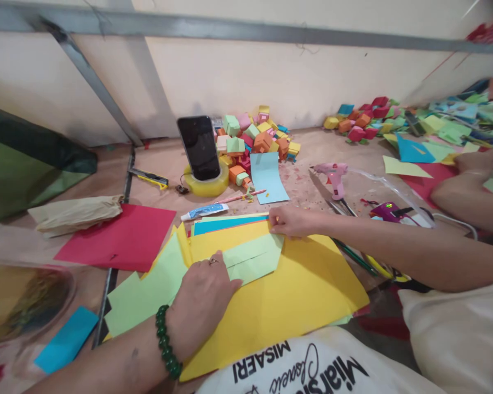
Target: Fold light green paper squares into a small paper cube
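Observation:
My left hand (pixel 203 295), with a green bead bracelet (pixel 167 342) at the wrist, lies on a light green paper strip (pixel 252 257), fingers stretched and thumb out. A thin slanting line runs along this strip. At its upper right end my right hand (pixel 291 221) is closed, fingers bent together on the strip's edge. Beneath lies a large yellow sheet (pixel 296 295). Blue paper (pixel 230 226) shows at its far edge. To the left, another light green sheet (pixel 148 295) with a stepped edge sits partly under my left forearm.
A phone (pixel 199 148) leans in a yellow tape roll (pixel 207 183), before piled paper cubes (pixel 263 137). Around lie a box cutter (pixel 150 178), a glue tube (pixel 205 210), a pink glue gun (pixel 332 175) and red paper (pixel 119 241). Another person's arm (pixel 460 191) reaches in at right.

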A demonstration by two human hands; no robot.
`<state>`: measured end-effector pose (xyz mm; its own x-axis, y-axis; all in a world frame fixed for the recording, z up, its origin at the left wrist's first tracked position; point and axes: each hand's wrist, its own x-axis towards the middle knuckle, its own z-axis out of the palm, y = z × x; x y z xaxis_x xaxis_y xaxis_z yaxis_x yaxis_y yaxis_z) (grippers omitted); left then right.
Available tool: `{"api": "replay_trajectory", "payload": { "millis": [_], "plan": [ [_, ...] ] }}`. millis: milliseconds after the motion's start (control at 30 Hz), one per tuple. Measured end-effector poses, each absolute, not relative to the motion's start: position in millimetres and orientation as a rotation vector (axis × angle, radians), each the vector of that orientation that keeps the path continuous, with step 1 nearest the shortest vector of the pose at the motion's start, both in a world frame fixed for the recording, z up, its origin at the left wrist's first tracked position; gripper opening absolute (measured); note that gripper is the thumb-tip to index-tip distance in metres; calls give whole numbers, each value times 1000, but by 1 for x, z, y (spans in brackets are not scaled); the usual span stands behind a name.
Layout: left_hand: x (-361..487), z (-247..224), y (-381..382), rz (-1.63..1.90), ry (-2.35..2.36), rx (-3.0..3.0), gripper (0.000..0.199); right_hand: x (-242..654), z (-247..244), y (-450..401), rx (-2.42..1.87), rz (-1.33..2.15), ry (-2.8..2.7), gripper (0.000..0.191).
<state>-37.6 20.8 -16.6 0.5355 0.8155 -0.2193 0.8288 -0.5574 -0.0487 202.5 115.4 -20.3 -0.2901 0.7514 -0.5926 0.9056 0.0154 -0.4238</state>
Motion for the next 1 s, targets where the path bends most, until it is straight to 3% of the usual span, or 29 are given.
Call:
{"api": "replay_trajectory", "payload": {
  "millis": [133, 333, 500, 800, 1000],
  "plan": [
    [-39, -14, 29, -254, 1437, 2760, 27, 204, -2, 106, 1654, -890, 2410, 14],
    [-36, -16, 47, -6, 1296, 2902, 23, 189, 4, 87, 1088, -707, 2894, 40],
    [-41, -21, 61, 32, 1289, 2822, 28, 183, -24, 89, 1171, -598, 3065, 17],
    [-52, -29, 60, 468, 1189, 3027, 31, 182, -43, 86, 705, 162, 3580, 21],
    [-60, -22, 58, 950, 900, 3206, 36, 180, -39, 86, 950, 67, 3800, 20]
  ]
}}
